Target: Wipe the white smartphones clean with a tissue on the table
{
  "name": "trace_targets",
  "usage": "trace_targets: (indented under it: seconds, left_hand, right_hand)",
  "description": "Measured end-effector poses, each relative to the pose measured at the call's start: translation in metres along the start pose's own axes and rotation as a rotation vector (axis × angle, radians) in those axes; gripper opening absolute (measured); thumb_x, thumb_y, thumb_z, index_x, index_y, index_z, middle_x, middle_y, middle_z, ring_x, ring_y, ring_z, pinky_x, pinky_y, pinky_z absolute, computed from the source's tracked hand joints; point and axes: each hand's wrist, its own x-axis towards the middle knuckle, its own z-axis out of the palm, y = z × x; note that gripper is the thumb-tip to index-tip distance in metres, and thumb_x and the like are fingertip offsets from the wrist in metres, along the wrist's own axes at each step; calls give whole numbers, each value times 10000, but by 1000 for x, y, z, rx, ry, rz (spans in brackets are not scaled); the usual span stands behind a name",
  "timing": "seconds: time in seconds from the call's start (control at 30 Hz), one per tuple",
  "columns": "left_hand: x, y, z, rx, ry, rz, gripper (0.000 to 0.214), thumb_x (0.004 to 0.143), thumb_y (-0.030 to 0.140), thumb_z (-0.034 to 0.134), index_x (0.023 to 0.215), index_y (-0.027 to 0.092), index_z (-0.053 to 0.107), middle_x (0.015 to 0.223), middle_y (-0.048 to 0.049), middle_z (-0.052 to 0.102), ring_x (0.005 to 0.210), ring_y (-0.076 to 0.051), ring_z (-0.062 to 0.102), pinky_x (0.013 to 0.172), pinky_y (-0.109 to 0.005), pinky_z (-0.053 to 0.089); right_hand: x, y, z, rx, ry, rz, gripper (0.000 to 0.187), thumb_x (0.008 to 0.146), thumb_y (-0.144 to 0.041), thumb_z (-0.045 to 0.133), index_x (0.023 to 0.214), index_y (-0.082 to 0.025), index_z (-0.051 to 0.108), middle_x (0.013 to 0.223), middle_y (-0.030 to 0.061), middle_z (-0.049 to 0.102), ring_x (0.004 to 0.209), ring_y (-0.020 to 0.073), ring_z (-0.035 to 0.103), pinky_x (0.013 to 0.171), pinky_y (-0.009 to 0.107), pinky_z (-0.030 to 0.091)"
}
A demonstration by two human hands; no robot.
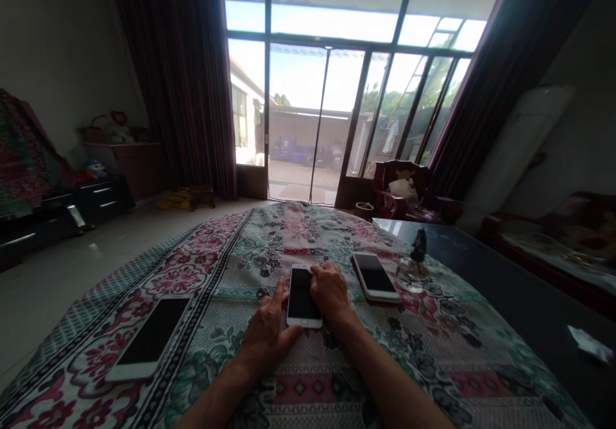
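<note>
A white phone with a dark screen lies flat on the patterned cloth in front of me. My left hand rests on the cloth against the phone's left edge, fingers stretched along it and thumb by its lower corner. My right hand lies over the phone's right edge with its fingers curled onto the top right of the screen. A second white phone lies to the right of my right hand. A larger white tablet lies on the cloth to the left.
A small glass object with a dark top stands just right of the second phone. A dark glossy table runs along the right, with a crumpled white scrap on it. Glass doors and a red chair stand beyond.
</note>
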Motion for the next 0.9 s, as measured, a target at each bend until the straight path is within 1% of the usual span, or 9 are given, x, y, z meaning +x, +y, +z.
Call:
trace_targets:
  seconds: [0.13, 0.23, 0.33, 0.5, 0.67, 0.9]
  left_hand:
    - [0, 3, -2, -15, -15, 13, 877, 702, 216, 639, 1488, 230, 250, 1241, -74, 639, 1146, -278, 549, 1021, -442, 417]
    - [1, 5, -3, -13, -19, 12, 870, 698, 211, 641, 1484, 247, 268, 1240, -58, 646, 1138, -271, 558, 1020, -429, 419]
    - [1, 4, -3, 12, -1, 7, 873, 694, 221, 646, 1484, 227, 274, 1219, -57, 662, 1113, -268, 574, 1004, -411, 436]
    - [2, -2, 0, 16, 25, 24, 906, 694, 233, 655, 1495, 167, 237, 1217, -82, 668, 1148, -269, 567, 1004, -405, 445]
    - [3, -1, -2, 20, 32, 46, 880, 683, 232, 667, 1478, 205, 290, 1210, -65, 680, 1131, -268, 591, 981, -402, 466]
    - [5, 3, -4, 54, 21, 22, 884, 670, 254, 662, 1471, 167, 296, 1191, -79, 691, 1137, -288, 598, 994, -424, 456]
  right_hand:
    - [-2, 3, 0, 15, -4, -19, 286, 870, -150, 482, 1027, -227, 709, 941, 81, 638, 945, 199, 547, 831, 262, 369]
    - [-7, 3, -2, 31, -4, -25, 294, 879, -142, 467, 1024, -232, 707, 936, 77, 636, 948, 204, 547, 833, 268, 370]
    - [-15, 1, -5, 48, -8, -31, 300, 885, -141, 457, 1018, -237, 708, 949, 78, 637, 944, 207, 550, 842, 279, 372]
    - [-30, 1, -7, 70, -1, -51, 296, 863, -128, 482, 1041, -233, 693, 960, 72, 641, 961, 208, 546, 844, 277, 378]
    - [-38, 2, -6, 85, 22, -55, 315, 856, -123, 479, 1056, -240, 693, 954, 66, 641, 954, 207, 543, 843, 276, 382]
    - [-47, 1, -11, 102, 21, -61, 323, 851, -130, 478, 1060, -248, 694, 982, 65, 636, 992, 208, 530, 879, 282, 376]
